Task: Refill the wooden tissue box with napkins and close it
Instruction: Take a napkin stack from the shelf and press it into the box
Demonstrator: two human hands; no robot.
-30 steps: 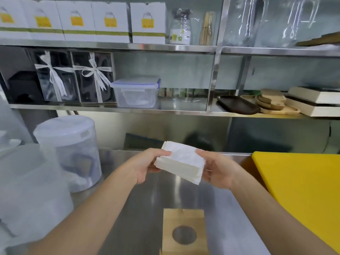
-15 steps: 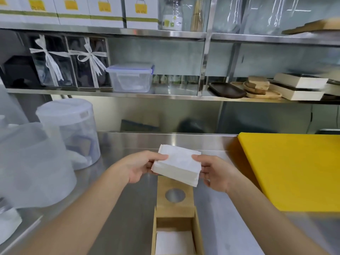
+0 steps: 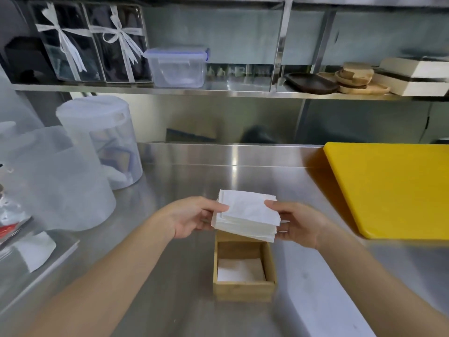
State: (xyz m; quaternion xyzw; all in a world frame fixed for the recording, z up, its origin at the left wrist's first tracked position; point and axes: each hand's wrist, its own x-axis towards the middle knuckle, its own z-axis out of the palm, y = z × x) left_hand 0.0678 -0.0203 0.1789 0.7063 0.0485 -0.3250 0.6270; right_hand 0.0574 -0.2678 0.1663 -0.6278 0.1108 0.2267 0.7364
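A thick stack of white napkins [image 3: 246, 215] is held level between both hands above the steel counter. My left hand [image 3: 192, 218] grips its left edge, thumb on top. My right hand [image 3: 297, 222] grips its right edge the same way. Just below and nearer to me stands the open wooden tissue box [image 3: 244, 288], with a few white napkins lying flat on its bottom. The stack hangs over the box's far rim and hides whatever lies behind the box. The lid is not visible now.
A yellow cutting board [image 3: 393, 190] lies on the counter at the right. Frosted plastic containers [image 3: 102, 142] stand at the left. Shelves behind hold a clear lidded tub [image 3: 178, 68], ribboned boxes and wooden plates [image 3: 357, 79].
The view has tilted down, bringing the whole open box into sight. Both hands have lowered the napkin stack towards the box, and the stack now covers the lid with the round hole.
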